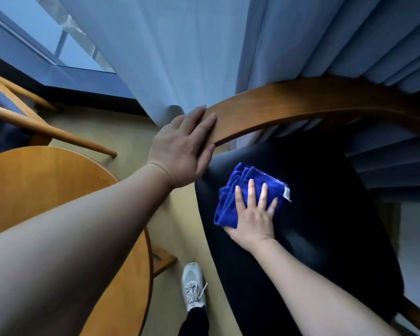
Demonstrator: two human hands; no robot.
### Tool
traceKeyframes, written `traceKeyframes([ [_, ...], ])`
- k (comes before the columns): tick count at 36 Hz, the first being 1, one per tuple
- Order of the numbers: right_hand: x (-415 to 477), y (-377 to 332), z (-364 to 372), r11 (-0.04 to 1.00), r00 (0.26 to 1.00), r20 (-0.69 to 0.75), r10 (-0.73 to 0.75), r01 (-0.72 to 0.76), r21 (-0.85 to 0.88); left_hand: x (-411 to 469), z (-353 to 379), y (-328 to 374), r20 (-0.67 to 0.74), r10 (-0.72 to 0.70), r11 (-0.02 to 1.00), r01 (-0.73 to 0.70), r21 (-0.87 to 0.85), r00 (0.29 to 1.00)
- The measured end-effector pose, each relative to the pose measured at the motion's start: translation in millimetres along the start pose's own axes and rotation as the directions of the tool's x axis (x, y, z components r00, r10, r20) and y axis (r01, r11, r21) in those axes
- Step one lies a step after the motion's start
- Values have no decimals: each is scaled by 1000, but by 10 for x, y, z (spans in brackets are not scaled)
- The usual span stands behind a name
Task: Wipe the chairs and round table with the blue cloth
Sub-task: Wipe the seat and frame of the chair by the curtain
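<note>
- Landmark: chair (pixel 325 214) with a dark seat and a curved wooden back rail (pixel 313 103), standing against pale curtains (pixel 180 57).
- Blue cloth (pixel 238 190) lies folded in several layers on the chair's seat, toward the seat edge nearest the rail's end. A small white tag shows at the cloth's far corner.
- Right hand (pixel 252 214) is pressed flat on top of the cloth, palm down, fingers (pixel 251 190) spread apart and pointing toward the back rail. It presses, not grips; the thumb is hidden under or behind the cloth's near edge.
- Left hand (pixel 182 146) rests on the end of the chair's back rail, fingers together and laid along the top of the wood, palm draped over the rail's tip. Whether the thumb wraps under the rail cannot be told.
- Round wooden counter (pixel 46 178) sits just beside the chair, on the left-hand side, partly covered by the left forearm.
- Second chair (pixel 34 124), light wood, stands beyond the counter, away from the dark chair; only its rails show.
- A foot in a grey laced shoe (pixel 193 287) stands on the tan floor (pixel 136 132) between the counter and the chair seat.
- Window frame (pixel 58 59) shows left of the curtains, behind the chair.
</note>
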State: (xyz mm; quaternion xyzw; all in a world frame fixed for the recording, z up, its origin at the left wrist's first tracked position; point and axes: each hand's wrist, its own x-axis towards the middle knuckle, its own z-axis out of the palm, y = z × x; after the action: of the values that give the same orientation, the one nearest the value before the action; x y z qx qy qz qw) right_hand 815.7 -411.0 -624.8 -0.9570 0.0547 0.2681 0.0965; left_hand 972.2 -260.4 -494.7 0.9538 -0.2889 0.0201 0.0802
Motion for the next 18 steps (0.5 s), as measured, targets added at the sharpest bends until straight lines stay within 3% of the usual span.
traceKeyframes([
  [8, 478, 46, -167, 998, 961, -269, -64, 68, 6, 18, 33, 13, -37, 0, 1000, 0, 7, 999],
  [13, 1040, -28, -653, 997, 982, -174, -73, 70, -26, -12, 48, -5, -41, 7, 1000, -6, 20, 999],
  [18, 1168, 153, -855, 975, 978, -17, -209, 208, -78, -35, 45, 6, -29, -1, 1000, 2, 23, 1000],
])
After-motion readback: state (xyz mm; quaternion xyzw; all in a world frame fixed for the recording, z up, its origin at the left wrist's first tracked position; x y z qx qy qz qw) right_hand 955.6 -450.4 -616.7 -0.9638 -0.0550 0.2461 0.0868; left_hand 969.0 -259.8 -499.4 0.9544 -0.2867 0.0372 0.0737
